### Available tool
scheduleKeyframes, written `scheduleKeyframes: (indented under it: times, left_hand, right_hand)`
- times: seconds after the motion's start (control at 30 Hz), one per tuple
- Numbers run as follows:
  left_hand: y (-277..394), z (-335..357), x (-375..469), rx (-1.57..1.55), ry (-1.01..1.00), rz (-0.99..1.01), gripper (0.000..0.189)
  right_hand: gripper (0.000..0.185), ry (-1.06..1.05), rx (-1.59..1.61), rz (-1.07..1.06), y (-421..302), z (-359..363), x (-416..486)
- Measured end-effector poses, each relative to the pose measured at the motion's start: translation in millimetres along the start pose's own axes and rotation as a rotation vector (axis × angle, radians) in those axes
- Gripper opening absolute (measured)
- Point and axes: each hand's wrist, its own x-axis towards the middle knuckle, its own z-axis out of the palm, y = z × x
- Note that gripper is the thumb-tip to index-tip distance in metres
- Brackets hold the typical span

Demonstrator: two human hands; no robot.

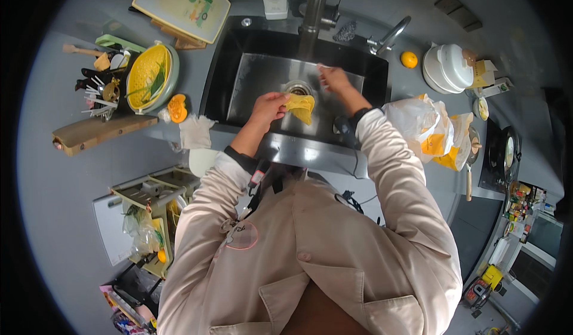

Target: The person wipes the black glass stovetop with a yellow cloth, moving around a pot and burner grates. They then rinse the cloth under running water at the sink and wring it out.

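Over a dark sink [257, 79], my left hand [268, 109] pinches a folded yellow cloth [300, 106] by its left edge. The cloth hangs in front of the round drain strainer [298, 87] and hides its lower part. To the right and farther back, my right hand [335, 79] is above the steel sink floor with its fingers curled. Motion blur covers those fingertips. Something pale shows at them, but I cannot make out whether it is held.
Behind the sink rises a tall metal faucet [313, 17], with a smaller curved tap [394, 35] to its right. Plastic bags [414, 120] crowd the right counter beside my sleeve. On the left are a yellow colander [138, 77], a cut pumpkin piece [177, 108] and a pale rag [196, 131].
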Motion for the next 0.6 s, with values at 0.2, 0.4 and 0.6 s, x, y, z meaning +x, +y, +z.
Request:
scheduleKeyframes:
  times: [0.2, 0.4, 0.6]
  left_hand:
    - [6.7, -23.2, 0.8, -0.04, 0.124, -0.042, 0.02]
    - [7.8, -46.1, -6.1, -0.096, 0.162, -0.045, 0.019]
    - [10.8, -56.1, -8.4, -0.118, 0.204, -0.044, 0.017]
  right_hand:
    - [0.08, 0.403, -0.694, 0.009, -113.0, -62.2, 71.7]
    - [0.061, 0.441, -0.713, 0.044, -133.9, -60.9, 86.5]
    - [0.061, 0.409, -0.69, -0.024, -108.9, -74.5, 121.9]
